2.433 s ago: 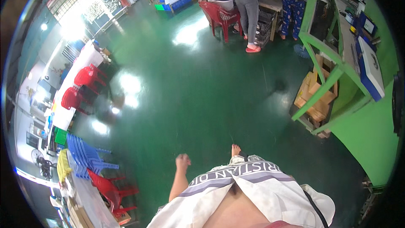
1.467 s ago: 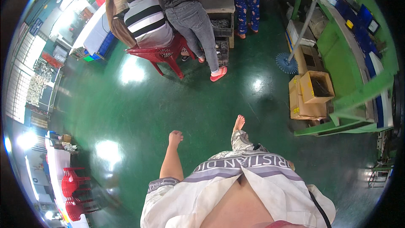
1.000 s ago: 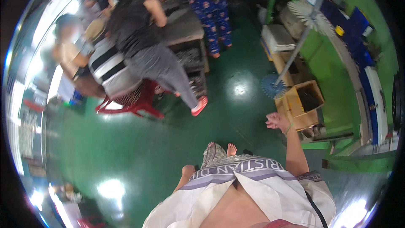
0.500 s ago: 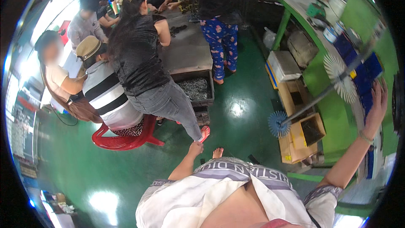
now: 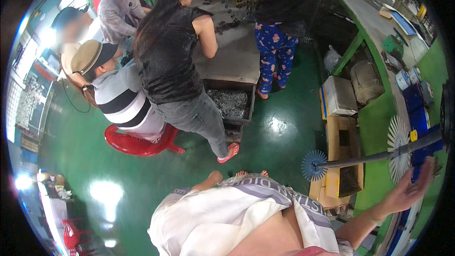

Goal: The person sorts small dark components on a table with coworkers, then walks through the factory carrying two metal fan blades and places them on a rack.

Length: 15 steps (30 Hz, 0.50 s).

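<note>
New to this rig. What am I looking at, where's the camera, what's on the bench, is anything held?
No machine here: a person wears a fisheye camera on the head, looking down, so straight edges bend near the rim. The pale cloth at the bottom is the wearer's own clothing. The right hand reaches out, blurred, toward the green bench and a dark rod with round brush discs; whether it grips anything cannot be told. The left hand is out of view. By the bench stand cardboard boxes. Further off, other people work at a grey table, with a tray of small metal parts below it. One sits on a red stool.
</note>
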Tool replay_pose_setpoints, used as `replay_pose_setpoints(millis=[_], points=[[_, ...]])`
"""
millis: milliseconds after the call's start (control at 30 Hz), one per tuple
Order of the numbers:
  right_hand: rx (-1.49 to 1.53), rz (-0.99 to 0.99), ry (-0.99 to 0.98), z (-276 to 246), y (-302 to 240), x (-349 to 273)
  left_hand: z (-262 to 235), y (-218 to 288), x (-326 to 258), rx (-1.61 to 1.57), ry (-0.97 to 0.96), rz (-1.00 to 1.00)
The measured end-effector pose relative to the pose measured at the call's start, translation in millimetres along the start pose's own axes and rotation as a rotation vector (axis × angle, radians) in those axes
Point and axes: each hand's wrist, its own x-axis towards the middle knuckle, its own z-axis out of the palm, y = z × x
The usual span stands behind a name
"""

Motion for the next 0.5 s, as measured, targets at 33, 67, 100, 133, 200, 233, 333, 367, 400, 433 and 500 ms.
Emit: replay_pose_setpoints(millis=[33, 67, 100, 133, 200, 233, 333, 367, 400, 433, 500], points=[[0.195, -0.006, -0.039, 8, -4, -16, -1, 1, 11, 0.002, 0.02, 0.003], [0.334, -0.035, -0.249, 28, -11, -35, 7, -1, 12, -0.012, 0.032, -0.035], [0.438, -0.069, -0.451, 41, -20, -48, 11, -2, 26, -0.053, 0.073, -0.044], [0.36, -0.059, -0.641, 56, -22, -62, 8, -3, 38, -0.088, 0.115, -0.059], [0.508, 0.179, -1.078, 83, -11, -101, -52, 13, 58, -0.462, 0.128, -0.098], [0.5, 0.206, -1.206, 97, 8, -136, -76, 19, 64, -0.585, 0.175, -0.09], [0.439, 0.512, -1.615, 116, 59, -219, -113, 41, 73, -0.876, 0.441, -0.09], [0.364, 0.495, -1.676, 121, 77, -245, -122, 49, 70, -0.976, 0.465, -0.155], [0.288, 0.478, -1.737, 124, 93, -267, -130, 56, 67, -1.078, 0.495, -0.222], [0.245, 0.474, -1.778, 128, 107, -280, -139, 60, 66, -1.126, 0.486, -0.306], [0.154, 0.464, -1.852, 138, 128, -298, -139, 58, 69, -1.104, 0.466, -0.34]])
